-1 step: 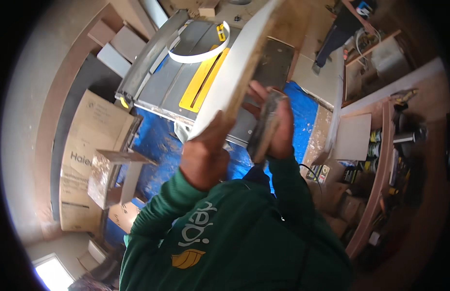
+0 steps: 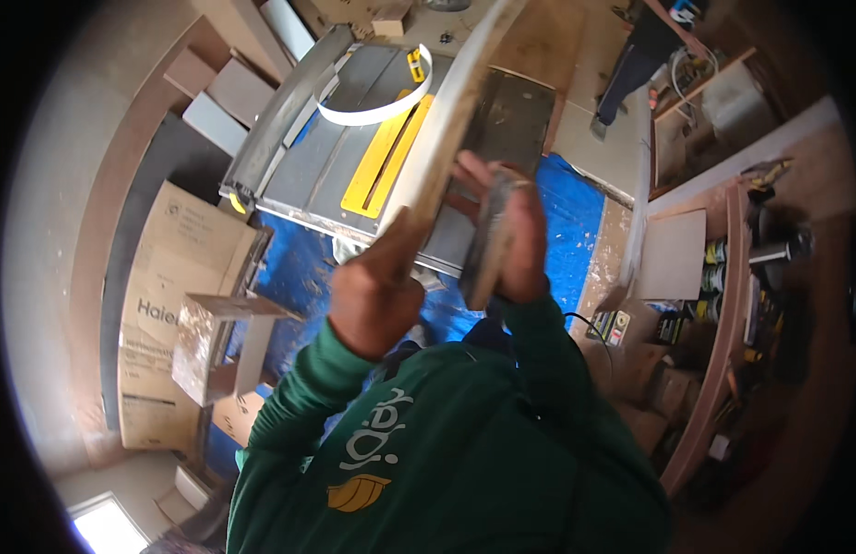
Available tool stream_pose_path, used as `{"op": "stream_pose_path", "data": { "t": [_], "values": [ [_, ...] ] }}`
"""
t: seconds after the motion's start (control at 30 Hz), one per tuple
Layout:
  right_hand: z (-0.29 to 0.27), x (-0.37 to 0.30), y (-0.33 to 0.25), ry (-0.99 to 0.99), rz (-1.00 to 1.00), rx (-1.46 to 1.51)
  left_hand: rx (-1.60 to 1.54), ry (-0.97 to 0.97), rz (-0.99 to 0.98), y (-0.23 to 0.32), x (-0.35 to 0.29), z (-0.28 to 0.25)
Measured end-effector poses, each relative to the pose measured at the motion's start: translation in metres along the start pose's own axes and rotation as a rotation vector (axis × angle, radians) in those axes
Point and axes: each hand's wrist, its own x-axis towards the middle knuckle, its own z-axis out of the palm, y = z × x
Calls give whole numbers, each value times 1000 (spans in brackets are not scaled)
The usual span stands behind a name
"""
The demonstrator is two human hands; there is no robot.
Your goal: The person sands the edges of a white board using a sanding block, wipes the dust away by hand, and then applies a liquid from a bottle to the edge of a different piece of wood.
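A long board (image 2: 446, 120) with a pale face and a bare wooden edge rises away from me. My left hand (image 2: 373, 300) is closed around its near end. In my right hand (image 2: 522, 245) is a flat, dark-edged block (image 2: 489, 245), gripped just right of the board; its exact kind is unclear. Some right fingertips reach past the block towards the board, and whether they touch it I cannot tell. Behind the board stands a table saw (image 2: 303, 171) with a yellow insert plate (image 2: 368, 175). A white curved strip (image 2: 361, 117) lies on the saw's top.
Blue sheeting (image 2: 576, 208) covers floor around the saw. At left are a large cardboard sheet (image 2: 188, 245) and an open wooden box frame (image 2: 199, 355). Shelving with tools and tins (image 2: 710, 369) runs along the right. Another person (image 2: 631, 65) stands at far right.
The board has shifted a little left and turned, showing less of its pale face. Both my hands have moved slightly left, keeping their holds.
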Motion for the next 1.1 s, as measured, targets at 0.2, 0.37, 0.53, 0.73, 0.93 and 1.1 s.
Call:
{"op": "stream_pose_path", "data": {
  "t": [0.2,0.37,0.53,0.73,0.93,1.1],
  "values": [
    [16,-20,52,86,200,-170,-559,-72,-241,-42,14,-62],
    [5,-41,70,245,289,-261,-539,6,-246,-41,20,-65],
    [41,-15,50,131,163,-437,-377,-39,-213,-65,23,-72],
    [30,-32,66,190,265,-387,21,-30,-38,-35,9,-72],
    [-3,-76,81,418,385,-439,175,95,-33,-25,-20,-74],
    [-33,-119,95,437,517,-553,-49,306,-111,-34,-33,-65]
  ]
}}
